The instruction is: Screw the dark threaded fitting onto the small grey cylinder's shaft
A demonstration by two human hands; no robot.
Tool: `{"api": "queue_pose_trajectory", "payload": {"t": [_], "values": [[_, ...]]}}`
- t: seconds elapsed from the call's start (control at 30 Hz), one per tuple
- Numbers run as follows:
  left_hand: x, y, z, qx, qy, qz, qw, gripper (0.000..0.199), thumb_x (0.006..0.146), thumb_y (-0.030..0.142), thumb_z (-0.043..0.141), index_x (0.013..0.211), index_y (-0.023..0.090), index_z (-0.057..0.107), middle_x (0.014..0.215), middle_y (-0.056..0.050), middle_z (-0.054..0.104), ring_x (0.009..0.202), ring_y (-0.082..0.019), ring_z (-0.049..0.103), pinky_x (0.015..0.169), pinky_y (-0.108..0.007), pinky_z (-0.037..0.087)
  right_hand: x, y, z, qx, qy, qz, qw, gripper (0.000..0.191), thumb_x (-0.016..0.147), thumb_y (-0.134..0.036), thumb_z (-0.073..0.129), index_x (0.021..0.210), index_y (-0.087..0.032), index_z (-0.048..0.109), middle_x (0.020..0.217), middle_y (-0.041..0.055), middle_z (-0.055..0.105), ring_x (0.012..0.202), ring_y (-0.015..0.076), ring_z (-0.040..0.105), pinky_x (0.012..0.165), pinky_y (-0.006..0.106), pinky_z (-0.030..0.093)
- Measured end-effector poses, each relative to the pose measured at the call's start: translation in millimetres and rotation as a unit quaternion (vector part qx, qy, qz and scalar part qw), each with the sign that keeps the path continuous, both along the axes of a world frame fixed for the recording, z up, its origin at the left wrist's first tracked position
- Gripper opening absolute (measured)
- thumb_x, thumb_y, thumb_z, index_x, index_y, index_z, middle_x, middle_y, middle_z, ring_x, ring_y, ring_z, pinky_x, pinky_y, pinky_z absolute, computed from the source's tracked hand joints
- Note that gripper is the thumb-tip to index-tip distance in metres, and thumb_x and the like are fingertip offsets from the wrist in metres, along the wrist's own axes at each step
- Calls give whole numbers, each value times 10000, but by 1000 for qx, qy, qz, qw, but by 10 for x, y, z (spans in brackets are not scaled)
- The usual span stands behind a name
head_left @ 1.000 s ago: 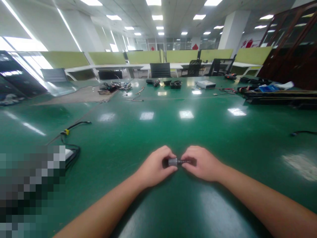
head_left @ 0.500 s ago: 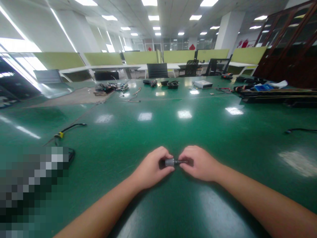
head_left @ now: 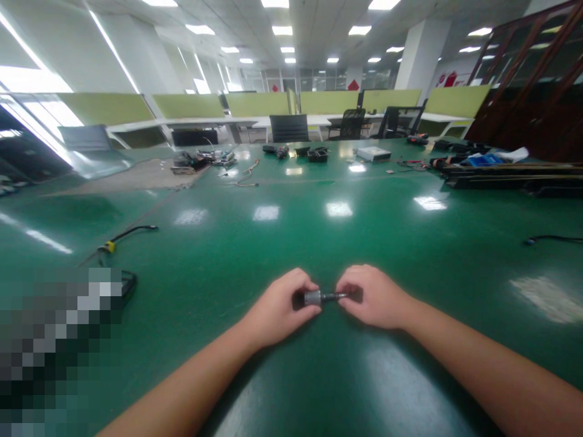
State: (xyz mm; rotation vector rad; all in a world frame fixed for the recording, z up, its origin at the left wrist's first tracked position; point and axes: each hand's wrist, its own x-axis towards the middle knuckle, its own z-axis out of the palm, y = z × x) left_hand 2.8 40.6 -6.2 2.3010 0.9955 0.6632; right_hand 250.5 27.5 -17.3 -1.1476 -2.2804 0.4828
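Observation:
Close to me over the green table, my left hand (head_left: pixel 285 306) is closed round a short grey metal cylinder (head_left: pixel 312 297), thumb below and fingers above. A thinner dark shaft (head_left: pixel 328 297) comes out of the cylinder's right end. My right hand (head_left: pixel 376 296) pinches the far tip of that shaft between thumb and fingers. Cylinder and shaft lie level in one line between my two hands. The fingers partly hide both ends, and I cannot tell what kind of part it is.
At the left, a pixelated dark object (head_left: pixel 59 328) lies on the green table (head_left: pixel 291 249), near a black cable (head_left: pixel 132 231) with a yellow piece. Another cable (head_left: pixel 553 240) is at the right. Toward the back are a white box (head_left: pixel 373 154), tools and black bars (head_left: pixel 505 177).
My right hand has shifted slightly right, away from the left hand, and more of the dark shaft shows between them. My left hand stays in nearly the same place on the cylinder.

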Motion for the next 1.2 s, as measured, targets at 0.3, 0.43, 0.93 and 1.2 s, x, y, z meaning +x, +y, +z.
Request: {"api": "queue_pose_trajectory", "payload": {"t": [0.3, 0.43, 0.93, 1.2], "values": [[0, 0, 18, -1, 4, 2, 1000, 188, 805, 209, 755, 941, 193, 627, 954, -29, 638, 871, -191, 603, 777, -305, 474, 45, 9, 14, 14, -7, 0, 1000, 82, 771, -136, 698, 824, -199, 692, 793, 7, 683, 776, 180, 602, 746, 328, 405], [-2, -2, 22, 1, 2, 7, 1000, 189, 802, 206, 759, 939, 192, 630, 948, -28, 640, 870, -192, 607, 780, -307, 476, 110, 42, 17, 11, -12, 3, 1000, 84, 762, -139, 709, 817, -202, 704, 781, 7, 686, 769, 180, 613, 745, 327, 418], [-19, 5, 15, -1, 3, 6, 1000, 194, 803, 227, 758, 952, 195, 637, 960, -32, 651, 872, -195, 615, 782, -314, 480, 267, 143, 39, -61, 36, 38, 997, 62, 780, -164, 726, 835, -188, 739, 820, 32, 713, 766, 172, 660, 731, 290, 504], [8, 0, 2, 7, -2, -3, 1000, 168, 802, 214, 740, 936, 194, 641, 928, -32, 633, 857, -194, 605, 757, -301, 473, -89, 38, -16, -18, 20, 46, 999, 95, 876, -221, 701, 952, -210, 756, 880, 43, 721, 828, 186, 637, 756, 311, 466]]}}
